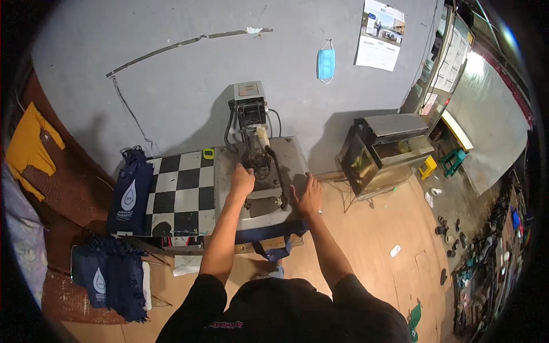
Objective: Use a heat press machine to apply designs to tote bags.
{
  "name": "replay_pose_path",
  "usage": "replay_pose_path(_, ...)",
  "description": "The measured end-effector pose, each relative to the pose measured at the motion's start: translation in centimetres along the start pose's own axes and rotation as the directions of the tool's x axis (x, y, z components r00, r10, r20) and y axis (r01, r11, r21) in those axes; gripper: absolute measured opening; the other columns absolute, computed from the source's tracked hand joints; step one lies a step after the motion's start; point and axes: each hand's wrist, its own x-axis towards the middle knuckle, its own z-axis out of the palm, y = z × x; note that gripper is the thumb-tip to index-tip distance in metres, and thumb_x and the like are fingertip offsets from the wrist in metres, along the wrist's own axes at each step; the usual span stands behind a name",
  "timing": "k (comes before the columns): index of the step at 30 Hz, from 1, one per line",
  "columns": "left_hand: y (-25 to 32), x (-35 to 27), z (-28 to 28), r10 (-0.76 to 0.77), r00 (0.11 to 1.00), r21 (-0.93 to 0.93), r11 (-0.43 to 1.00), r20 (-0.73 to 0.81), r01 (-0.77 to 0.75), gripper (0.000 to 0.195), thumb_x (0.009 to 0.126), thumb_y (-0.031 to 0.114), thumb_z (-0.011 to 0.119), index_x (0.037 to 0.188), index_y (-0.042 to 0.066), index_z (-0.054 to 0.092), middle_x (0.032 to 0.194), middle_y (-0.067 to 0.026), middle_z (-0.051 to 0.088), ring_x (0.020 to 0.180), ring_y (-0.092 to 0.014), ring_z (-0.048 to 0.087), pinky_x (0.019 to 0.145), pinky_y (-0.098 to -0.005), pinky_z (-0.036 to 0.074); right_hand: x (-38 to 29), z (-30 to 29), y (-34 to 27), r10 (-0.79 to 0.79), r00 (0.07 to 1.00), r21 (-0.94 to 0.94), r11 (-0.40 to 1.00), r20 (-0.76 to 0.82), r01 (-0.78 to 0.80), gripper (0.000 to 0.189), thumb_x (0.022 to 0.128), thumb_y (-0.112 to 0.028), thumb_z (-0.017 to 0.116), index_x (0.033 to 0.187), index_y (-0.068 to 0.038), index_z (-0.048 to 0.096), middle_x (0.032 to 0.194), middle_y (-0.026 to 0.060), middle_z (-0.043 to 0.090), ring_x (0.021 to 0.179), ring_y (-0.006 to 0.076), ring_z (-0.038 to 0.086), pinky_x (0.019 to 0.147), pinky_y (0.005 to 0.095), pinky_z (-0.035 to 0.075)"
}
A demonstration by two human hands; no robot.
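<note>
A flatbed heat press stands before me on the table, with a grey control box at its back and a dark bent lever handle reaching toward me. Over the left part of its grey plate, my left hand has its fingers curled beside the central mechanism. Whether it grips anything is hidden. My right hand lies at the plate's right edge, fingers apart and holding nothing. Navy fabric sticks out under the plate's front edge, and a navy strap loop hangs down from it.
Left of the press, a checkered tabletop bears a yellow-green small device and a stack of printed navy bags. More navy bags lie lower left. A glass tank stands at right. Sandals lie on the floor.
</note>
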Motion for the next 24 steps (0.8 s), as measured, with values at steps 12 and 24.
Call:
replay_pose_path(12, 0.6, -0.4, -0.2, 0.020, 0.999, 0.022, 1.000, -0.029, -0.019, 0.077, 0.088, 0.031, 0.065, 0.138, -0.015, 0.030, 0.129, -0.0338, 0.049, 0.120, -0.042, 0.051, 0.099, -0.0434, 0.045, -0.1, 0.9, 1.1, -0.007, 0.997, -0.093, 0.996, 0.078, 0.014, 0.050, 0.085, -0.047, 0.061, 0.107, -0.003, 0.055, 0.111, 0.0193, 0.053, 0.105, 0.0365, 0.050, 0.090, 0.0452, 0.043)
replay_pose_path(24, 0.5, -0.3, 0.0, -0.006, 0.999, 0.041, 0.999, -0.044, 0.008, 0.079, 0.079, 0.033, 0.076, 0.129, -0.015, 0.039, 0.122, -0.0336, 0.054, 0.113, -0.043, 0.056, 0.092, -0.0447, 0.048, -0.3, 1.0, 1.5, 0.017, 0.998, -0.050, 0.999, 0.064, -0.014, 0.033, 0.081, -0.036, 0.067, 0.097, -0.008, 0.059, 0.107, 0.0141, 0.056, 0.102, 0.0343, 0.053, 0.085, 0.0440, 0.045)
